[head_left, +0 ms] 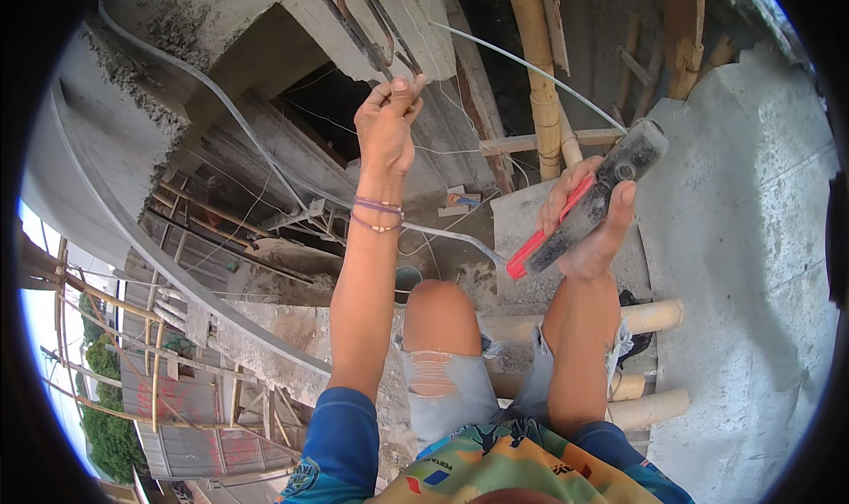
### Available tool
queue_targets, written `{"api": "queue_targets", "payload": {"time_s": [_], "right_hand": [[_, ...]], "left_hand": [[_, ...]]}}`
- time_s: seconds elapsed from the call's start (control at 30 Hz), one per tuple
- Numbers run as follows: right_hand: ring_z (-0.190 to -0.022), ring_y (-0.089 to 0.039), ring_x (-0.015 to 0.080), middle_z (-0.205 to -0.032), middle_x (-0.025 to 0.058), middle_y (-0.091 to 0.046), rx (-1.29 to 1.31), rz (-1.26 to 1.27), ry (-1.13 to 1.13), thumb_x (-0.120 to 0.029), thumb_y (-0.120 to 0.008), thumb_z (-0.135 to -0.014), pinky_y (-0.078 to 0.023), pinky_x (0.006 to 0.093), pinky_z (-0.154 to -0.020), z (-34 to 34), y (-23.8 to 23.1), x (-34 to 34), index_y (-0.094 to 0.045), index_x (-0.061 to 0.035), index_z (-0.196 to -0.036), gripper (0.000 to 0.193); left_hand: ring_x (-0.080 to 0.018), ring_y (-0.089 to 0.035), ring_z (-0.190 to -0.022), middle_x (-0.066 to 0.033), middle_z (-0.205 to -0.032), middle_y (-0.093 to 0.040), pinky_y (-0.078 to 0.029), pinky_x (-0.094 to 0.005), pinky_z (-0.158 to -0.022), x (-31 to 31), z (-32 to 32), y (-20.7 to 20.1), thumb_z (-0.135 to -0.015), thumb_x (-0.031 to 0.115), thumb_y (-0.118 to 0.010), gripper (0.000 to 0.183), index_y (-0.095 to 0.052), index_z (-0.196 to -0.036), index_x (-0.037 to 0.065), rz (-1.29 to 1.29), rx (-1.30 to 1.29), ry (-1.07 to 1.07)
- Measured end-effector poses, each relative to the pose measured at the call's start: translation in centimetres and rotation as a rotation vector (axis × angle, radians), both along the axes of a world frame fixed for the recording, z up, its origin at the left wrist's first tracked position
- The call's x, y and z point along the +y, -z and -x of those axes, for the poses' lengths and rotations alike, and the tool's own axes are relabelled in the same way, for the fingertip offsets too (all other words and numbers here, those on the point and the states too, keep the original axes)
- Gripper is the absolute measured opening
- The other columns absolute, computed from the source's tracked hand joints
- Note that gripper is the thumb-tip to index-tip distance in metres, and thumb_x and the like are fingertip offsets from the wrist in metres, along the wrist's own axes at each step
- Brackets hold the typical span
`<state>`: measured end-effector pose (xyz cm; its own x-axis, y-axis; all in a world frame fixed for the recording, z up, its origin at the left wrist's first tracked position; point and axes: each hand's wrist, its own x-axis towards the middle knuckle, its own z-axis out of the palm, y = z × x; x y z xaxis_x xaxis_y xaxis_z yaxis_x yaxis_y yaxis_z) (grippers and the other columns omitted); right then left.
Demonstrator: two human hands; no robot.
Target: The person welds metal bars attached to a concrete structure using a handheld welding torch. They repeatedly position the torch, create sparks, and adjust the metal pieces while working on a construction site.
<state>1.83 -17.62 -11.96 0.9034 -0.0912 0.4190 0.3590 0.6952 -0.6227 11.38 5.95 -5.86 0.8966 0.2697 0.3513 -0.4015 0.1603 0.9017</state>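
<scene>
My left hand (389, 119) reaches up, fingers pinched at the lower end of a dark steel bar (355, 31). Beside it hang other bent, rusty bars against a concrete column. My right hand (591, 230) is wrapped round a scuffed black and red welding electrode holder (601, 190), which lies slanted across the palm. From its upper end a thin pale welding rod (531, 64) slants up to the left, its tip a little right of the bars. A grey cable (455, 236) runs up to the holder's red lower end; whether it joins there cannot be made out.
Bamboo poles (533, 71) stand ahead, and more bamboo lies under my legs. Grey metal sheets (743, 265) cover the right side. Below are a bucket (408, 278) and loose wires. A long curved metal edge (177, 270) and bamboo scaffolding (155, 371) are at left.
</scene>
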Motion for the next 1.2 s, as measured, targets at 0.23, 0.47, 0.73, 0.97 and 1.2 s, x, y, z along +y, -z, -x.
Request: {"api": "queue_targets", "payload": {"time_s": [0.23, 0.47, 0.73, 0.97, 1.2], "right_hand": [[-0.044, -0.048, 0.0139, -0.059, 0.006, -0.052, 0.013, 0.176, 0.103, -0.072, -0.045, -0.09, -0.043, 0.0297, -0.045, -2.4, -4.4, -0.3, -0.05, -0.0083, -0.088, 0.064], [-0.046, -0.048, 0.0146, -0.061, 0.0063, -0.051, -0.074, 0.113, 0.083, -0.077, -0.045, -0.087, -0.043, 0.0293, -0.047, -1.1, -2.5, 1.5, -0.047, -0.0096, -0.09, 0.067], [-0.05, -0.052, 0.0156, -0.065, 0.0079, -0.052, -0.276, 0.189, 0.153, -0.075, -0.058, -0.082, -0.046, 0.0282, -0.048, -0.4, -2.9, 4.4, -0.046, -0.0051, -0.091, 0.072], [-0.051, -0.055, 0.0139, -0.064, 0.0068, -0.054, -0.319, 0.247, 0.371, -0.071, -0.069, -0.077, -0.042, 0.0256, -0.043, -0.6, -3.0, 7.3, -0.052, -0.0009, -0.086, 0.073], [-0.048, -0.051, 0.0107, -0.064, 0.0061, -0.054, -0.295, 0.273, 0.335, -0.068, -0.074, -0.074, -0.036, 0.0228, -0.039, -1.0, -2.4, 8.1, -0.053, -0.0003, -0.085, 0.072]], "left_hand": [[-0.0261, -0.064, -0.116, -0.0118, -0.099, -0.067, -0.042, -0.0439, -0.106, -0.7, 0.1, -0.1, -0.099, 0.019, -0.063, 0.022, -0.058, -0.105, -0.002, 0.014, -0.002, -0.029], [-0.0269, -0.062, -0.118, -0.0114, -0.101, -0.066, -0.042, -0.0419, -0.105, -0.8, 0.6, -0.4, -0.098, 0.021, -0.065, 0.026, -0.058, -0.105, -0.004, -0.002, -0.006, -0.023], [-0.0206, -0.065, -0.111, -0.0119, -0.106, -0.069, -0.046, -0.0306, -0.094, -0.9, 0.4, -0.2, -0.097, 0.022, -0.067, 0.031, -0.061, -0.11, -0.005, 0.01, 0.007, -0.052], [-0.0161, -0.065, -0.104, -0.0127, -0.106, -0.071, -0.046, -0.0287, -0.09, -0.6, 0.0, 0.2, -0.095, 0.023, -0.069, 0.03, -0.062, -0.109, -0.003, 0.015, -0.026, -0.044], [-0.0137, -0.065, -0.093, -0.012, -0.098, -0.072, -0.049, -0.0259, -0.085, -0.7, -0.3, 0.4, -0.094, 0.018, -0.07, 0.028, -0.065, -0.106, -0.006, 0.065, -0.047, -0.048]]}}
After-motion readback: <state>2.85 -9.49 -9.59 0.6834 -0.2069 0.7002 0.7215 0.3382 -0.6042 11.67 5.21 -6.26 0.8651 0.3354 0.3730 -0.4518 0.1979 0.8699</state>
